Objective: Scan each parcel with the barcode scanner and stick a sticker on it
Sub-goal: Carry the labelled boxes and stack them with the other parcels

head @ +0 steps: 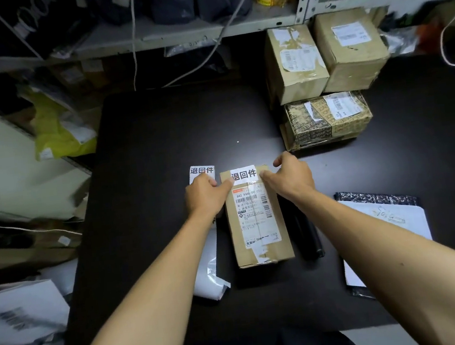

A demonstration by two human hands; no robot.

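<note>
At nine o'clock of the brown parcel, which lies mid-table, the left hand rests over a sticker strip, one finger pressing the left end of the white sticker on the parcel's far end. The right hand presses its right end, fingers loosely curled. At three o'clock a dark scanner lies beside the parcel.
</note>
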